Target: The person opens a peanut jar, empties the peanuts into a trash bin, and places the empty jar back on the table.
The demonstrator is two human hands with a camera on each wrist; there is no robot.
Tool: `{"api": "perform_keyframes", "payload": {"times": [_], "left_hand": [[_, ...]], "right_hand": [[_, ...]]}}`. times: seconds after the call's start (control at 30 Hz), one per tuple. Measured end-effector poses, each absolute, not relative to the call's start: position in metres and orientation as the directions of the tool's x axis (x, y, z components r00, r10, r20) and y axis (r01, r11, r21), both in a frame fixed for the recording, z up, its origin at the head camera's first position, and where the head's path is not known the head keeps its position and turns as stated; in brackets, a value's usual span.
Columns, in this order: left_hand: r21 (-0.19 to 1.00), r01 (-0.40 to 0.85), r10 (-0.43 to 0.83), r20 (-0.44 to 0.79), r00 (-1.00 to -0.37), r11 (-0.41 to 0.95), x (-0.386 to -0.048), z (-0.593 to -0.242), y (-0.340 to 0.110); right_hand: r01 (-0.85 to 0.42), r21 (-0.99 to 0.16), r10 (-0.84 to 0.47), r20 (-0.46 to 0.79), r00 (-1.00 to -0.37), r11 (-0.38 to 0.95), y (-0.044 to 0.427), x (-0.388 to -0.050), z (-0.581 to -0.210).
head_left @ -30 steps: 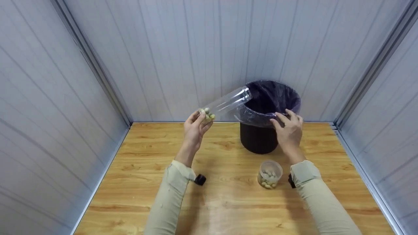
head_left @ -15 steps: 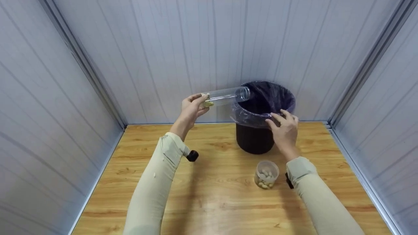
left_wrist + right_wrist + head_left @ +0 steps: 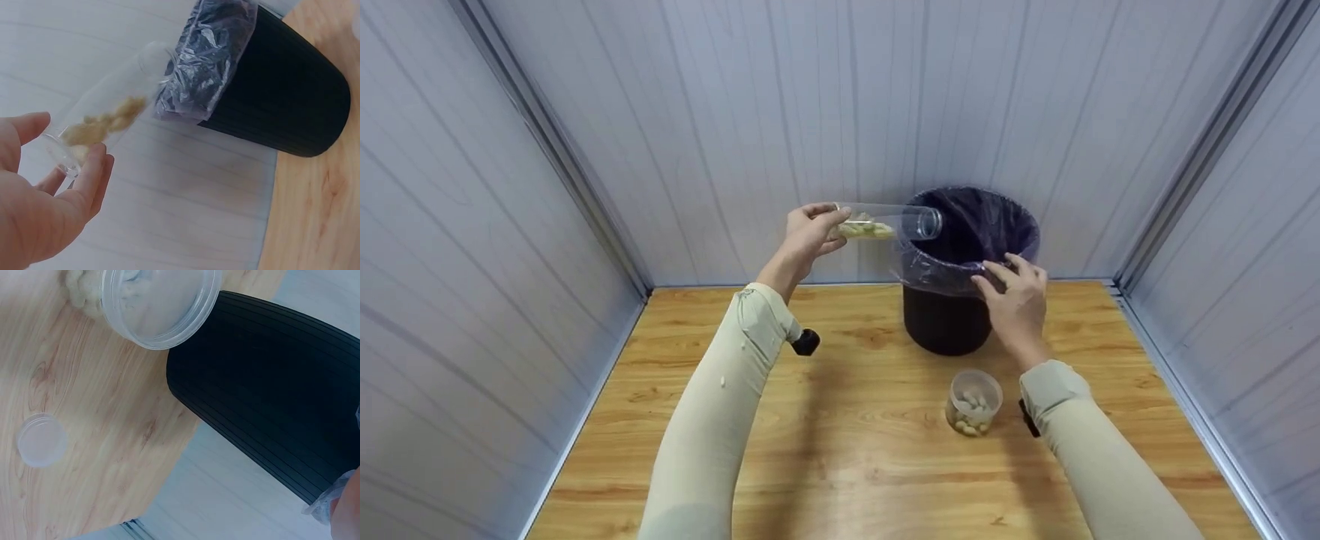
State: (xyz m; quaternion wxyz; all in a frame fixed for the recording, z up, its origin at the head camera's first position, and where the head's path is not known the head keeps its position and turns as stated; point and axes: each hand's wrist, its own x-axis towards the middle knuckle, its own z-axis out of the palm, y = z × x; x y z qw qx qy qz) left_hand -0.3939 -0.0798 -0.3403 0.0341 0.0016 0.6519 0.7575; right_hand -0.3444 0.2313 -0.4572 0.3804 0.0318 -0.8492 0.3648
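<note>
At the left of the head view, our left hand (image 3: 812,232) has hold of the base end of a clear cylindrical jar (image 3: 901,216). The thumb sits above and the fingers beneath, bent only enough to pinch the bottom. We judge that this end is gripped so the neck is unobstructed. The jar lies almost level, its mouth overlapping the bin's opening; we cannot tell whether it touches the edge. Inside, pale yellow-green nut-like pieces (image 3: 868,227) rest along the lower wall: the rearmost lie beside our fingertips with the jar wall between, the foremost short of the mouth.

Next stands a black waste bin (image 3: 946,322), upright on the wooden table (image 3: 840,450), its purple plastic liner (image 3: 926,268) folded outward over the rim, presumably to hold the bag in place. Just in front is a translucent tub (image 3: 160,342) with similar pieces in it (the right wrist view also shows a small round clear lid (image 3: 41,440) on the table, which we cannot find from the head).

Furthest right, our right hand (image 3: 1016,296) pinches the liner at the rim's near edge between bent fingers and thumb, likely steadying bag and bin. The jar is to its left, well apart from those fingers.
</note>
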Motion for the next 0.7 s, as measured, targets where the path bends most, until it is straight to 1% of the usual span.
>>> {"api": "perform_keyframes", "payload": {"times": [0.2,0.5,0.7], "left_hand": [[0.993,-0.038,0.092,-0.027,-0.995,-0.116,-0.394,-0.3394,-0.0758],[0.997,-0.019,0.103,-0.011,-0.995,-0.07,-0.3941,-0.3356,-0.0753],[0.998,-0.014,0.108,-0.008,-0.994,-0.06,-0.3956,-0.3331,-0.0749]], "right_hand": [[-0.317,-0.591,0.232,0.67,-0.705,0.742,0.231,-0.345,-0.4564],[-0.335,-0.58,0.223,0.686,-0.692,0.743,0.2299,-0.3455,-0.4572],[-0.324,-0.582,0.234,0.684,-0.691,0.745,0.2317,-0.3454,-0.4579]]}}
